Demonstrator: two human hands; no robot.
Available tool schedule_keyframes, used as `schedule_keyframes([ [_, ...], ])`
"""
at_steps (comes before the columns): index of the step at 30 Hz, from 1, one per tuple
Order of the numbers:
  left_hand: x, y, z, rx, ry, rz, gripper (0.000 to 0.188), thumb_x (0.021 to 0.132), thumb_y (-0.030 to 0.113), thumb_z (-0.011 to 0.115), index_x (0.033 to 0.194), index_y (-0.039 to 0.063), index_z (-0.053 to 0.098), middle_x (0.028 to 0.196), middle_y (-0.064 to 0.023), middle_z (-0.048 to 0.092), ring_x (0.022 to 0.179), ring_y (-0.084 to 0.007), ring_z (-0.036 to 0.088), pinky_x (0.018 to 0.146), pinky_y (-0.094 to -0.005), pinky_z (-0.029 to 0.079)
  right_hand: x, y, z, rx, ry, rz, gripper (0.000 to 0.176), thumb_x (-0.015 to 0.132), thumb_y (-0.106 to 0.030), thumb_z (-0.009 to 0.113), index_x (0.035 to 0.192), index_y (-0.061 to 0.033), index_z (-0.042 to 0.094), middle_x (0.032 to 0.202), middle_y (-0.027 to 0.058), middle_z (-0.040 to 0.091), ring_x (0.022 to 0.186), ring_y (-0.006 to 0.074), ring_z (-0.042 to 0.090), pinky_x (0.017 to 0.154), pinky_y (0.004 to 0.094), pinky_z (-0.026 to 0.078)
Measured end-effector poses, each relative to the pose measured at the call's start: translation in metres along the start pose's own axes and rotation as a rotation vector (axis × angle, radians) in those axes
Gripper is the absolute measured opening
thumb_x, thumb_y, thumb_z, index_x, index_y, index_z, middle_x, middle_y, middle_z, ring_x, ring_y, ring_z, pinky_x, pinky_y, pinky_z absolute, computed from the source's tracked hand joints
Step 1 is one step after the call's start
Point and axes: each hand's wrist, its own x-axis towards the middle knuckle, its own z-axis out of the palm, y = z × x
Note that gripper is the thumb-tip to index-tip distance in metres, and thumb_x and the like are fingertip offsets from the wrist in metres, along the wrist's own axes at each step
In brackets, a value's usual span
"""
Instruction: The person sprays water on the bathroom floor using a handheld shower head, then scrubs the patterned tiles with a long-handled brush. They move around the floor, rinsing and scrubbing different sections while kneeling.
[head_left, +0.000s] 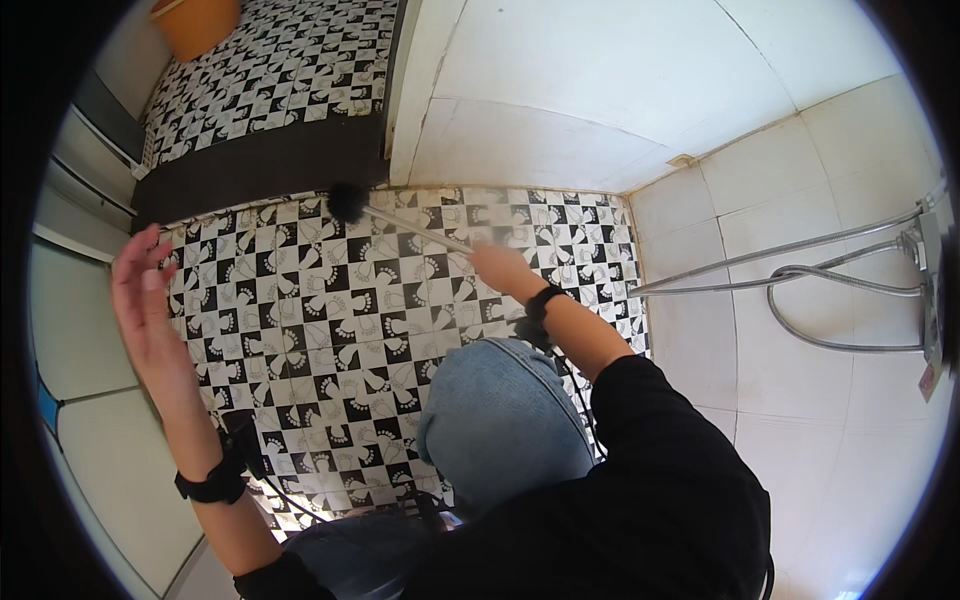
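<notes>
My right hand (501, 268) is closed around the pale handle of a brush (420, 231). The round head of black bristles (347, 202) is at the floor's edge, beside the dark door sill (262, 161). Below it spreads a floor of black and white tiles with footprint patterns (352, 300). On the left my left hand (150, 300) is raised near the wall, fingers apart, holding nothing. Both wrists wear black bands with small devices and cables. My denim-covered knee (502, 412) is bent between my arms.
Pale wall tiles (780, 300) rise on the right, with looped metal shower hoses (780, 281) running from a wall fixture (930, 277). Beyond the sill, an orange bucket (196, 26) stands on similar patterned tiles. A door frame edge (401, 90) borders the opening.
</notes>
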Motion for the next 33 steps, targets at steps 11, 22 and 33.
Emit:
schedule_keyframes([
  [11, -0.041, -0.080, 0.106, -0.026, -0.591, -0.067, 0.027, 0.083, 0.010, 0.049, 0.109, 0.004, 0.047, 0.106, -0.0069, 0.049, 0.086, -0.0147, 0.050, 0.073, -0.0262, 0.042, -0.135, 0.070, -0.199, 0.115, 0.991, 0.289, 0.025, 0.090, -0.024, 0.038, 0.087, -0.0007, 0.046, 0.056, 0.0175, 0.051, 0.048, 0.0342, 0.049, 0.043, 0.0370, 0.037],
  [22, -0.017, -0.038, 0.065, 0.094, -0.446, 0.118, 0.025, 0.082, 0.007, 0.048, 0.107, 0.003, 0.048, 0.107, -0.0079, 0.049, 0.087, -0.0162, 0.051, 0.072, -0.0254, 0.043, -0.138, 0.073, -0.112, -0.315, 0.428, 0.409, 0.027, 0.086, -0.032, 0.039, 0.085, -0.0054, 0.043, 0.064, 0.0168, 0.057, 0.060, 0.0360, 0.056, 0.051, 0.0473, 0.042],
  [33, -0.030, -0.004, 0.097, 0.205, -0.554, 0.201, 0.026, 0.078, 0.006, 0.051, 0.104, 0.003, 0.048, 0.105, -0.0094, 0.050, 0.083, -0.0203, 0.053, 0.074, -0.0289, 0.043, -0.155, 0.103, -0.146, -0.347, 0.352, 0.521, 0.026, 0.088, -0.030, 0.037, 0.085, -0.0049, 0.042, 0.065, 0.0193, 0.057, 0.059, 0.0396, 0.054, 0.052, 0.0495, 0.042],
])
